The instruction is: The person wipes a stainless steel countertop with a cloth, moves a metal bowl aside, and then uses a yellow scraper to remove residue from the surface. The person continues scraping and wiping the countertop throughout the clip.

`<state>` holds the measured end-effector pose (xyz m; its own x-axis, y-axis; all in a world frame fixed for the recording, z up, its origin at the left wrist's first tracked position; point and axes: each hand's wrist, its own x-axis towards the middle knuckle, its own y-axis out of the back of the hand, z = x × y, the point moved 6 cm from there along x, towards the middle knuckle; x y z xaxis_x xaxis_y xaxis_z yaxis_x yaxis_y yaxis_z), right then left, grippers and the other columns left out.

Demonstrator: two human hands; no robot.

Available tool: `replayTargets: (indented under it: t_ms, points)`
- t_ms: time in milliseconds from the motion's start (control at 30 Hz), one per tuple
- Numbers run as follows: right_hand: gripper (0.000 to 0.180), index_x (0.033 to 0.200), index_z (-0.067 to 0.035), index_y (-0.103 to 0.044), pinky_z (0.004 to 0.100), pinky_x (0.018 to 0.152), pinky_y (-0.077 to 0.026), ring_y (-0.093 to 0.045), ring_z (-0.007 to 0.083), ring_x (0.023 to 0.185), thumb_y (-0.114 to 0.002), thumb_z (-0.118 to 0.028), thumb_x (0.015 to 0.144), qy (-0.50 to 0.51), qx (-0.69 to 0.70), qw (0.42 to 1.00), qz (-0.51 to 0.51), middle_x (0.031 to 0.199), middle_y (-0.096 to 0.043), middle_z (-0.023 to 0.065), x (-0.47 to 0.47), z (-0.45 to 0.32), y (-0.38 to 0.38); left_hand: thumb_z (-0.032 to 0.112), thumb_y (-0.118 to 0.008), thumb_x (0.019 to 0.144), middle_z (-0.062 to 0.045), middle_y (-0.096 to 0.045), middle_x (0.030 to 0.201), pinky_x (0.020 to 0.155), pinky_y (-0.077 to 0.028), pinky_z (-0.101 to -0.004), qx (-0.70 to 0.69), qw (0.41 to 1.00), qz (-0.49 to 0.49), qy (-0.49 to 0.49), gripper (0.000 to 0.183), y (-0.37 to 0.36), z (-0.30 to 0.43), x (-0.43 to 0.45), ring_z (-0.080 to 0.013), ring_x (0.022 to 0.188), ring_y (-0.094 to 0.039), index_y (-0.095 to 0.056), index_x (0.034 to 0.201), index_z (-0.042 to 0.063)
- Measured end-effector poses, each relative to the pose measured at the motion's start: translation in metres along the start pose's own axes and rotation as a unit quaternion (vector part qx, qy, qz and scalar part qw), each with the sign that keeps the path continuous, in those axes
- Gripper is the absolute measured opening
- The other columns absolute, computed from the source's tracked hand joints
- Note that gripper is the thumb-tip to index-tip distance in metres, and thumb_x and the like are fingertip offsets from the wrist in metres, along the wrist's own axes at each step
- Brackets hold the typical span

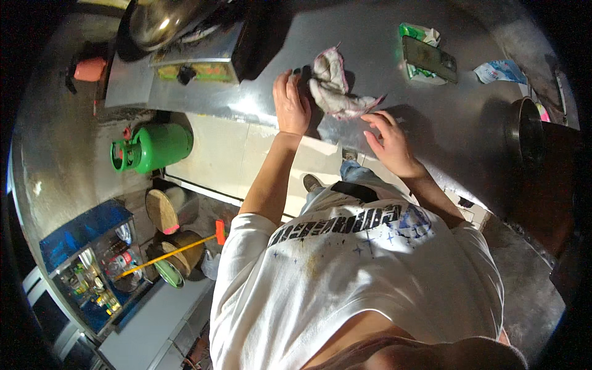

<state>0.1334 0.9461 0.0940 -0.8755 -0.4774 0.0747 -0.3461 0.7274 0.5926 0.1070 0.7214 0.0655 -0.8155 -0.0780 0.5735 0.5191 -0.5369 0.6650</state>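
A crumpled white cloth with pinkish-red edging [336, 88] lies on the steel worktop [370, 27] between my two hands. My left hand [291, 102] is at the cloth's left, near the worktop's front edge, with its fingers extended and nothing in them. Close to the cloth's lower right corner is my right hand [387, 141], its fingers apart and slightly bent; whether a fingertip touches the cloth I cannot tell. Dark shadows fall beside both hands.
A gas stove [194, 69] with a metal wok [157, 23] stands at the left. Toward the right are a phone [429, 60] on a green tissue pack [418, 32], a blue-white packet [499, 71] and a round metal pan [527, 132]. A green gas cylinder [164, 143] is below.
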Motion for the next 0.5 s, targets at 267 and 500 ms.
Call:
replayTargets:
  t_ms: [267,500]
  points:
    - [0.022,0.109,-0.007,-0.061,0.0312,0.069,-0.05,-0.064,0.0224,0.078,-0.057,-0.019,0.091,-0.083,-0.058,0.97,-0.219,0.092,-0.065,0.0104,-0.075,-0.014,-0.052,-0.004,-0.057,0.082,-0.021,-0.049,0.121,0.096,-0.039,-0.0406,-0.12,0.976,0.024,0.183,0.042,0.087,-0.037,-0.156,-0.0359,0.111,-0.048,-0.044,0.122,-0.001]
    - [0.024,0.107,-0.006,-0.058,0.0296,0.072,-0.047,-0.058,0.0187,0.079,-0.065,-0.009,0.084,-0.083,-0.002,0.943,-0.322,0.085,-0.06,0.0094,-0.154,0.085,-0.114,0.014,-0.051,0.097,-0.01,-0.063,0.071,0.059,-0.048,-0.0276,-0.091,0.863,-0.072,0.492,0.021,0.171,-0.096,-0.368,-0.0151,0.06,-0.057,-0.059,0.091,-0.005]
